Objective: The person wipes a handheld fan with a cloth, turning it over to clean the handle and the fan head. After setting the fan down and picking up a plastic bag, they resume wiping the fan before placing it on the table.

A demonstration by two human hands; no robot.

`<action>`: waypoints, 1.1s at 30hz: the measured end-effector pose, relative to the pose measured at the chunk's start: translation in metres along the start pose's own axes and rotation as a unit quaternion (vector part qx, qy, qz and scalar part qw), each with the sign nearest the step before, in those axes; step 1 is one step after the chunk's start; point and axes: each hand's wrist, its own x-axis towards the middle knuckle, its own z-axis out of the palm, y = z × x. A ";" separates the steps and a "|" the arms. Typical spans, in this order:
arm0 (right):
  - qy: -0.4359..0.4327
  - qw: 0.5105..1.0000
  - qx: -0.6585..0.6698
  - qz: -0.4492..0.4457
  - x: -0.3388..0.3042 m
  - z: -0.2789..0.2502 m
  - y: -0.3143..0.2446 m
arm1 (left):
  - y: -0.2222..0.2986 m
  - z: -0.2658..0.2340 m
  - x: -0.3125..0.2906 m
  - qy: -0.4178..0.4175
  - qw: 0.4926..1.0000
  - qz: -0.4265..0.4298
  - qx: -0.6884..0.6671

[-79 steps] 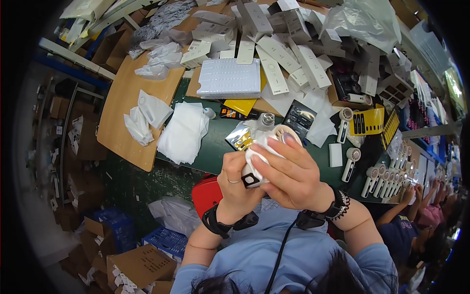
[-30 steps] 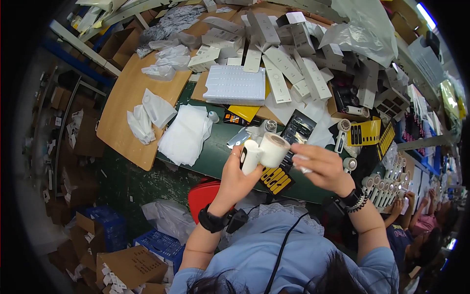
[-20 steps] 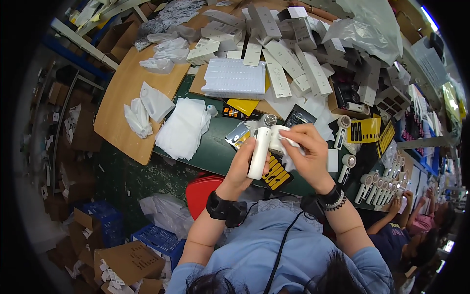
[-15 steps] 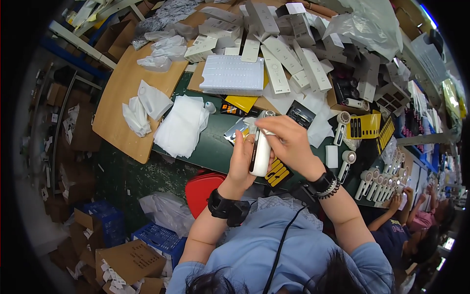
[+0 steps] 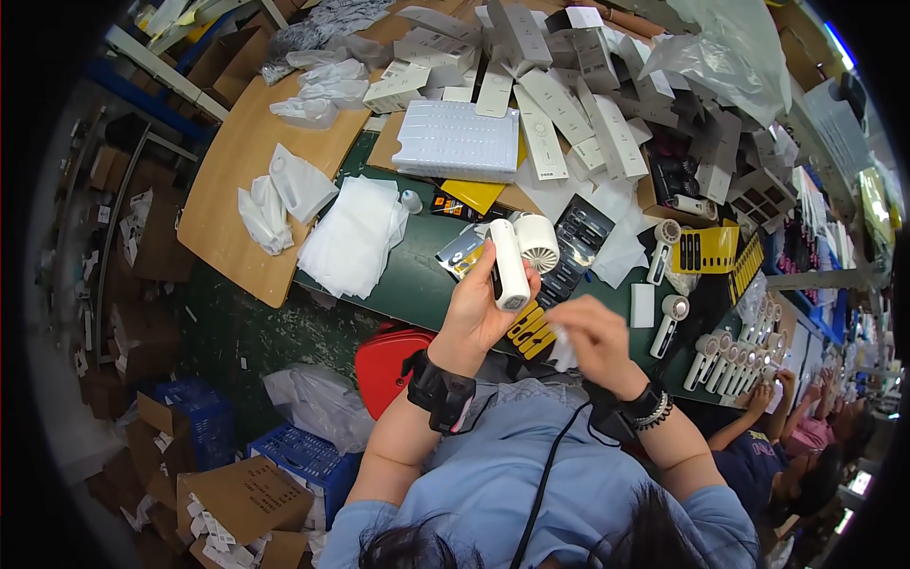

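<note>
My left hand is wrapped round the handle of a white handheld fan, tilted above the green table. The fan's round slotted head shows just beyond my fingers. Lower and to the right, my right hand is apart from the fan, slightly blurred. A crumpled white wipe is pinched in it. Beneath the fan lie a yellow label sheet and a black sheet with dark labels.
A stack of white sheets lies left on the table, near white plastic bags. A clear tray stack and many white boxes fill the back. Several white fans stand at right, near co-workers. A red stool sits below the table edge.
My right hand has come off the fan and moved down to the right with the wipe. The fan has turned in my left hand, bringing its head into view.
</note>
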 end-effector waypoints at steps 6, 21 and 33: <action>0.202 0.855 0.334 0.341 -0.005 -0.006 0.044 | -0.004 0.009 -0.001 -0.006 1.000 -0.017 -0.018; 0.062 0.632 0.655 0.410 0.031 0.018 0.041 | -0.005 0.008 -0.006 -0.005 0.993 -0.065 -0.099; 0.232 0.746 0.447 0.436 0.079 -0.009 0.061 | -0.024 0.020 -0.015 -0.021 0.991 -0.131 -0.008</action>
